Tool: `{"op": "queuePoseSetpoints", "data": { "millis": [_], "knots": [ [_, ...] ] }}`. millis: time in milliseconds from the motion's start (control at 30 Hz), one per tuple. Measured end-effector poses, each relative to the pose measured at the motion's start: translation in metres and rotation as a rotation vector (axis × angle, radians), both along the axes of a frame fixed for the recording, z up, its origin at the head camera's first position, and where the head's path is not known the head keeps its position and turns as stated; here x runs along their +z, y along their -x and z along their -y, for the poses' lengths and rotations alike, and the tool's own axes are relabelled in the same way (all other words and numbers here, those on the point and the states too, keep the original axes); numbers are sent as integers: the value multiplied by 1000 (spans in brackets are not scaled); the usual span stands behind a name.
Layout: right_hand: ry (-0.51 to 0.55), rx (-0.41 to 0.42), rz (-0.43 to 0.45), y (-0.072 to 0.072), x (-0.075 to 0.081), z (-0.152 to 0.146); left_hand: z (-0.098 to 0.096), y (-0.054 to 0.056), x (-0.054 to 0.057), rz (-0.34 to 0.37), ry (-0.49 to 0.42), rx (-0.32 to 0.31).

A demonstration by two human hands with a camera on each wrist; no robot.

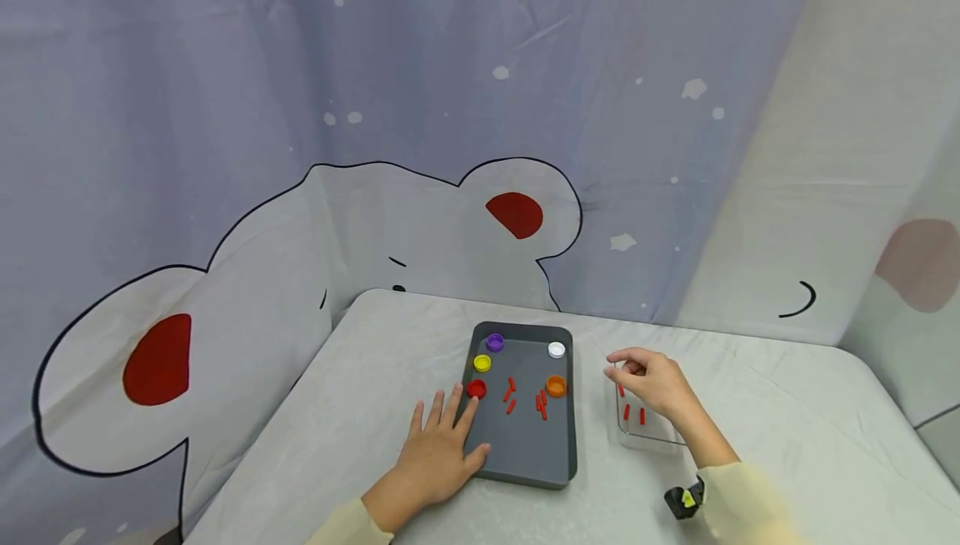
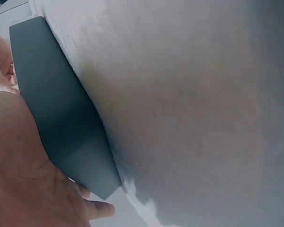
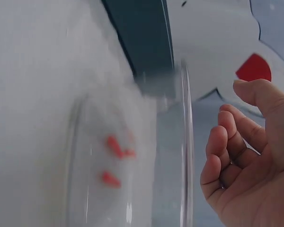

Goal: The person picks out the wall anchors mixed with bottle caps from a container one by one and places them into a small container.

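My left hand lies with spread fingers over the left rim of a dark grey tray, one fingertip right by a red round cap. In the left wrist view the palm is against the tray's side wall. Several short red sticks lie loose on the tray floor. Over a clear plastic box right of the tray hovers my right hand, fingers loosely bent, thumb apart from them. Nothing shows between them in the right wrist view. A few red sticks lie inside the box.
Along the tray's left side also stand a purple cap and a yellow cap. On its right are a white cap and an orange cap. A white cloth covers the table; a printed curtain hangs behind.
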State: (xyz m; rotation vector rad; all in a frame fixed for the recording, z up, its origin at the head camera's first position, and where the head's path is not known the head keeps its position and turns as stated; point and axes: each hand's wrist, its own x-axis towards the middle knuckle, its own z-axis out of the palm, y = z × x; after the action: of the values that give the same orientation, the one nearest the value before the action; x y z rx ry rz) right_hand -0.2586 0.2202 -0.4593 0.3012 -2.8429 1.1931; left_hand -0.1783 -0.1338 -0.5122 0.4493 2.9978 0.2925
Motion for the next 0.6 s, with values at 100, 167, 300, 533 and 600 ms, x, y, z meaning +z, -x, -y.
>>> {"op": "queuePoseSetpoints", "data": {
  "millis": [100,167,300,533,600],
  "knots": [
    [17,10,-14,-2,-1,15,0,1,-2,-3,6,-2],
    [42,15,-15,-3,-2,24,0,1,-2,-3,9,-2],
    [76,41,-26,-2,-5,41,0,1,0,-2,6,2],
    [99,78,-41,-3,-9,64,0,1,-1,-4,-1,-3],
    [109,85,-36,-4,-10,68,0,1,-1,-9,-4,-6]
  ]
}}
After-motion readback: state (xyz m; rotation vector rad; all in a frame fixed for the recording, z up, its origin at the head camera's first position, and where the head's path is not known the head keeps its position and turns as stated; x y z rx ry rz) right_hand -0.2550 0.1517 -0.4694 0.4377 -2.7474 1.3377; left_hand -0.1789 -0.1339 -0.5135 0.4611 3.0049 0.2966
